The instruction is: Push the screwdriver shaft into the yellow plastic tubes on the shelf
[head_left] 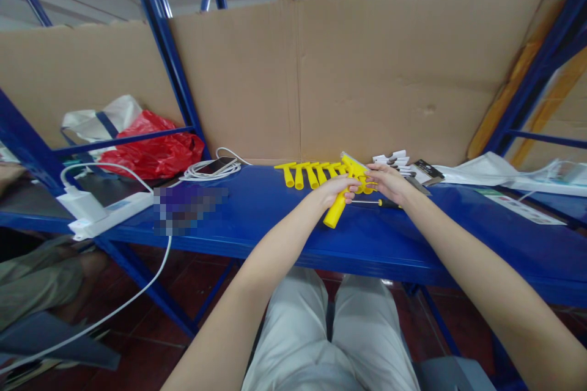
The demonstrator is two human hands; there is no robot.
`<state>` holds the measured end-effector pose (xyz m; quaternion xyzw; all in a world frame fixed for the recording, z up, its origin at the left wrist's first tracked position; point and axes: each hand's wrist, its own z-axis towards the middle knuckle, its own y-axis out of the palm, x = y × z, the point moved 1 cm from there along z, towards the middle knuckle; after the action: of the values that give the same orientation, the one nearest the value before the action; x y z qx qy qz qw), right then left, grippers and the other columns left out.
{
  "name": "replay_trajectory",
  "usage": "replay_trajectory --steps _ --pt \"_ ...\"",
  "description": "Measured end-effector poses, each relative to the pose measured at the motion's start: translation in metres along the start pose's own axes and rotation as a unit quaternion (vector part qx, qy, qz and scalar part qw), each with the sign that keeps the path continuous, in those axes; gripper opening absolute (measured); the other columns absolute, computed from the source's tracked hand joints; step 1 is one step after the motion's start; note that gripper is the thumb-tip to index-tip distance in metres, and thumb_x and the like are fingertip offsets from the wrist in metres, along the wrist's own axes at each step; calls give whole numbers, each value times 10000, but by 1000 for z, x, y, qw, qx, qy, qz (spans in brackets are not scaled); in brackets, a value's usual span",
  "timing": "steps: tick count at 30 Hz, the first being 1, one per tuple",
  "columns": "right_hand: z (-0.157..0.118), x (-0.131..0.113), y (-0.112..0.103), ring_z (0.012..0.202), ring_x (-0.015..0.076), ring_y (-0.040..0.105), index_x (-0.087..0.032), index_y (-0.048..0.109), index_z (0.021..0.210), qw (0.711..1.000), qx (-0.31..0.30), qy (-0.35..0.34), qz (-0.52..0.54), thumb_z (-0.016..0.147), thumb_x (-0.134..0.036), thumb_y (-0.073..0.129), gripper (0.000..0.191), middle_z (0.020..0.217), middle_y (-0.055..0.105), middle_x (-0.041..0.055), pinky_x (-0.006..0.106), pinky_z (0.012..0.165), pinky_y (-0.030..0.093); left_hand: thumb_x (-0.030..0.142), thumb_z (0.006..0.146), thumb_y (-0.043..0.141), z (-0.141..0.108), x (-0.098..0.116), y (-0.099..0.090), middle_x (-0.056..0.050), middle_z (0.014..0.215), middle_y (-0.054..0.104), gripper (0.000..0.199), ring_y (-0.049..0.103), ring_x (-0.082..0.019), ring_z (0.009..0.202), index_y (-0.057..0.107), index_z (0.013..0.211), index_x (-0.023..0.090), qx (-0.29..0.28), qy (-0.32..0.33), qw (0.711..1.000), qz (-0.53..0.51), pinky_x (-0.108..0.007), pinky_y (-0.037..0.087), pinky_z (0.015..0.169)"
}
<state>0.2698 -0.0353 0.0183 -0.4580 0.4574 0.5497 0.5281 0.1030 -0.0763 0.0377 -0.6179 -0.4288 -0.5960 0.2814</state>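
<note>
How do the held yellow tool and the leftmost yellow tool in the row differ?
Support: the held tool is in the left grip; the leftmost tool lies on the blue table.
Pose: the held tool's head slants; the leftmost tool's runs nearly level.
Shared: both yellow, with rounded handles.

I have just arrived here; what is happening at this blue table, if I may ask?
A seated person is handling a yellow tool above the blue table. The left hand grips its handle, while the fingers of the right hand are at its head. More yellow tools are lined up in front of the cardboard. A screwdriver lies near the right hand.
</note>
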Motion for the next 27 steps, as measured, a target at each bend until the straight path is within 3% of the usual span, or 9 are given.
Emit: replay_trajectory --steps 7,13,18,22,24,27 --pt "-2 0 2 589 119 528 -240 515 927 1000 -19 11 -8 680 -196 794 375 698 581 -36 247 544 461 35 912 453 2 -2 0 120 491 368 189 284 -32 318 433 850 213 -1 -7 1000 3 -145 231 365" --pt "-4 -3 2 563 98 495 -227 526 937 999 -15 32 16 704 -126 746 335 659 556 -51 203 517 416 32 915 463 3 -3 0 124 497 371 196 289 -28 317 425 852 214 -1 -15 1000 -7 -141 225 365" --pt "-9 -7 3 627 106 550 -226 536 929 999 -19 34 -11 747 -163 720 266 789 638 -4 216 558 458 27 912 504 5 -3 -1 128 505 377 218 299 -20 316 421 841 215 -4 -13 999 -30 -135 217 367" --pt "-10 -13 -9 856 173 655 -237 566 1026 991 34 26 -124 775 -314 735 312 1005 698 61 270 680 521 24 944 442 6 -1 -4 123 488 357 240 287 -21 312 402 804 215 22 -7 999 -49 -141 206 364" --pt "-10 -17 -24 996 226 665 -226 600 1071 975 31 10 -221 753 -428 750 406 1116 702 94 330 796 541 19 950 416 6 -1 -6 118 482 351 266 283 -23 312 387 774 215 40 -10 998 -52 -147 207 364" --pt "-11 -25 -54 1116 297 641 -199 678 1082 926 -68 -17 -370 678 -604 755 577 1176 707 121 413 965 508 8 948 402 8 -1 -11 117 479 346 287 274 -22 310 372 753 216 62 -9 996 -57 -148 213 370"
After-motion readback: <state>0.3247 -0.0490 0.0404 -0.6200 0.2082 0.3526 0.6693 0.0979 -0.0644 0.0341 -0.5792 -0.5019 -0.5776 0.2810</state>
